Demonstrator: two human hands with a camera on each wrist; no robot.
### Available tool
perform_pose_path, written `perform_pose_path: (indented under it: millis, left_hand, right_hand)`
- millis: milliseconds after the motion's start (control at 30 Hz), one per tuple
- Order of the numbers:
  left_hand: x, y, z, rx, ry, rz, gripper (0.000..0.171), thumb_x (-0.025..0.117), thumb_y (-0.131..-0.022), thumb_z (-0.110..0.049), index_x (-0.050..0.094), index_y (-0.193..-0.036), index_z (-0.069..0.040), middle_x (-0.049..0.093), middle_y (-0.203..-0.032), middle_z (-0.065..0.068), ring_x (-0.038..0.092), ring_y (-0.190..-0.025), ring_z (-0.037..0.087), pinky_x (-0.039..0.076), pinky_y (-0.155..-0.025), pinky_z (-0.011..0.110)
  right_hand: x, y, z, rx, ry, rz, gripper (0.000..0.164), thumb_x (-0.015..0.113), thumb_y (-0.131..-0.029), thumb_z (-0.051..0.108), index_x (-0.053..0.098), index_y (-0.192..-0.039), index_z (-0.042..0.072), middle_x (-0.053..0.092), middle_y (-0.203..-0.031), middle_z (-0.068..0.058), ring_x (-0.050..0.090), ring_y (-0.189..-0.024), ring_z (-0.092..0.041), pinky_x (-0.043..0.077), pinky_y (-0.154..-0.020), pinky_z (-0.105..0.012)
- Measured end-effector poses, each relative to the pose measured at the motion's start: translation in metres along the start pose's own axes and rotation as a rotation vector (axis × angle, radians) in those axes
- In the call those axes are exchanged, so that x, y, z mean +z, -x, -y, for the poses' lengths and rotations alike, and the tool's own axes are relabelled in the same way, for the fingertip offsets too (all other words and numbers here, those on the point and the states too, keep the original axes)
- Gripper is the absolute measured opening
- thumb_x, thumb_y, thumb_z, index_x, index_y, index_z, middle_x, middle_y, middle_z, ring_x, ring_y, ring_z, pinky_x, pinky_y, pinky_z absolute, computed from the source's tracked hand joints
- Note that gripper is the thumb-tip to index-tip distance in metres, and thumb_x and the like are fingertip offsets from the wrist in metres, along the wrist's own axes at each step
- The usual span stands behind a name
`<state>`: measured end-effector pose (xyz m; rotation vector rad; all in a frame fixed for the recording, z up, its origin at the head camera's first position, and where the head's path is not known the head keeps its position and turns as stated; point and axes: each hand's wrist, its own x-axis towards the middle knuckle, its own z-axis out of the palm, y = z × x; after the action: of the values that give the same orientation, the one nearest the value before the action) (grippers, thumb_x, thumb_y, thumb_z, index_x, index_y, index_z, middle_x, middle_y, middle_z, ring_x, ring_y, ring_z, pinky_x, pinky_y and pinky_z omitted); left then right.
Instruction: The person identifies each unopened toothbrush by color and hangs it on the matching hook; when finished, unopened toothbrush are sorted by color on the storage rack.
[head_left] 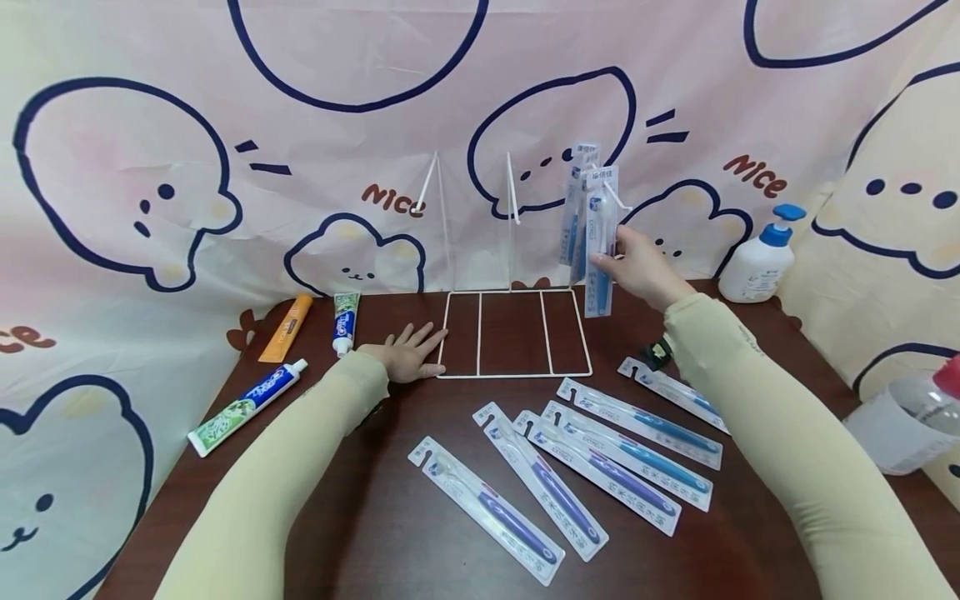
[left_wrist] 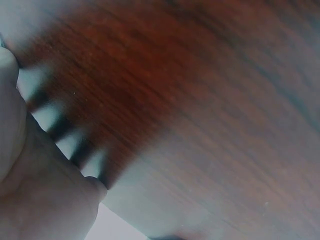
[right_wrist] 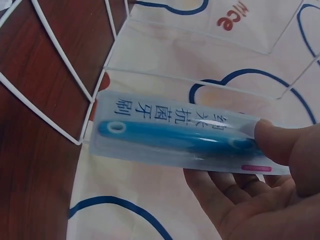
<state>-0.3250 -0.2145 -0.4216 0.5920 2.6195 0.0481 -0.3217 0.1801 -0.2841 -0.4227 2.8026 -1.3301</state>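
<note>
My right hand (head_left: 648, 267) grips a packaged blue toothbrush (head_left: 598, 283) by the edge, thumb in front and fingers behind. This pack stands upright at the right hook of a white wire rack (head_left: 517, 376); the hook's tip shows near its top. Behind it hang other toothbrush packs (head_left: 572, 200), partly covered. In the right wrist view the thumb presses on the clear pack (right_wrist: 170, 137) with its blue handle. My left hand (head_left: 405, 354) lies spread on the table, fingertips touching the rack's left base edge.
Several packaged toothbrushes (head_left: 487, 510) lie at front centre and right. Toothpaste tubes (head_left: 247, 407) and an orange tube (head_left: 287, 328) are on the left. A white pump bottle (head_left: 757, 267) stands back right, a red-topped container (head_left: 903, 425) nearer. A patterned curtain (head_left: 360, 150) backs the table.
</note>
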Motion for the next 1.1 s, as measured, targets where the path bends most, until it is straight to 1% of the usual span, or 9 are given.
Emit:
perform_pose_path:
  millis: [167,333,400,500,700,867,933,1000,1100]
  left_hand:
    - [0.001,-0.001,0.0,0.001,0.007,0.0,0.078,0.031,-0.089,-0.064,-0.008,-0.147,-0.031,-0.011,-0.153,0.004,-0.009,-0.137,0.035,0.005,-0.104,0.058]
    - [-0.002,0.005,-0.003,0.019,0.001,-0.004,0.076,0.031,-0.091,-0.06,-0.007,-0.148,-0.026,-0.009,-0.153,0.009,-0.007,-0.136,0.038,0.006,-0.103,0.06]
    - [-0.003,0.008,-0.005,0.03,0.004,-0.007,0.076,0.031,-0.092,-0.059,-0.006,-0.148,-0.024,-0.008,-0.153,0.011,-0.006,-0.136,0.039,0.007,-0.102,0.061]
    - [-0.005,0.008,-0.006,0.029,0.002,-0.003,0.076,0.031,-0.092,-0.059,-0.006,-0.148,-0.024,-0.008,-0.153,0.01,-0.006,-0.136,0.04,0.006,-0.102,0.061]
    - [-0.005,0.005,-0.006,0.017,-0.002,0.003,0.076,0.03,-0.091,-0.061,-0.006,-0.148,-0.025,-0.009,-0.153,0.01,-0.007,-0.136,0.039,0.006,-0.103,0.06]
    - [-0.002,0.002,-0.003,0.017,-0.001,0.002,0.078,0.029,-0.09,-0.064,-0.006,-0.148,-0.026,-0.009,-0.153,0.009,-0.007,-0.136,0.039,0.006,-0.103,0.06]
    - [-0.001,0.002,-0.003,0.015,0.001,0.002,0.078,0.028,-0.089,-0.065,-0.006,-0.148,-0.026,-0.009,-0.153,0.008,-0.007,-0.136,0.038,0.006,-0.103,0.06]
    - [-0.001,0.001,-0.002,0.011,0.002,0.004,0.078,0.028,-0.089,-0.066,-0.006,-0.148,-0.027,-0.009,-0.153,0.007,-0.007,-0.136,0.037,0.005,-0.103,0.059]
    - [-0.001,0.002,-0.002,0.007,-0.005,0.005,0.079,0.028,-0.088,-0.066,-0.007,-0.148,-0.028,-0.01,-0.153,0.006,-0.008,-0.136,0.036,0.005,-0.103,0.059]
  right_hand:
    - [0.002,-0.017,-0.001,-0.029,-0.019,0.016,0.055,0.046,-0.097,0.022,0.022,-0.146,0.01,0.041,-0.137,-0.019,0.048,-0.117,-0.035,0.041,-0.09,-0.05]
    - [0.001,-0.028,0.001,0.007,-0.029,0.044,0.055,0.044,-0.098,0.023,0.022,-0.145,0.006,0.042,-0.136,-0.021,0.046,-0.118,-0.036,0.038,-0.093,-0.05]
    - [0.001,-0.03,0.002,0.029,-0.028,0.054,0.055,0.044,-0.098,0.023,0.021,-0.145,0.006,0.041,-0.136,-0.022,0.045,-0.119,-0.036,0.037,-0.094,-0.05]
    - [0.0,-0.032,0.002,0.053,-0.024,0.064,0.057,0.043,-0.098,0.024,0.019,-0.146,0.006,0.039,-0.138,-0.022,0.044,-0.12,-0.037,0.036,-0.095,-0.05]
    - [-0.001,-0.034,0.003,0.066,0.002,0.069,0.059,0.045,-0.097,0.027,0.017,-0.146,0.009,0.038,-0.139,-0.02,0.042,-0.122,-0.036,0.034,-0.096,-0.051]
    - [-0.003,-0.032,0.003,0.097,0.012,0.064,0.061,0.046,-0.097,0.03,0.016,-0.147,0.012,0.038,-0.139,-0.019,0.043,-0.122,-0.036,0.034,-0.096,-0.051]
    - [-0.003,-0.031,0.002,0.107,0.012,0.056,0.061,0.047,-0.096,0.031,0.017,-0.147,0.012,0.04,-0.137,-0.019,0.044,-0.121,-0.036,0.034,-0.096,-0.052]
    - [-0.004,-0.03,-0.001,0.106,0.007,0.038,0.059,0.049,-0.095,0.03,0.023,-0.145,0.011,0.043,-0.133,-0.02,0.046,-0.118,-0.035,0.036,-0.095,-0.051]
    - [-0.005,-0.028,-0.006,0.103,-0.019,0.014,0.051,0.054,-0.093,0.028,0.034,-0.135,0.007,0.047,-0.121,-0.02,0.049,-0.11,-0.035,0.04,-0.089,-0.048]
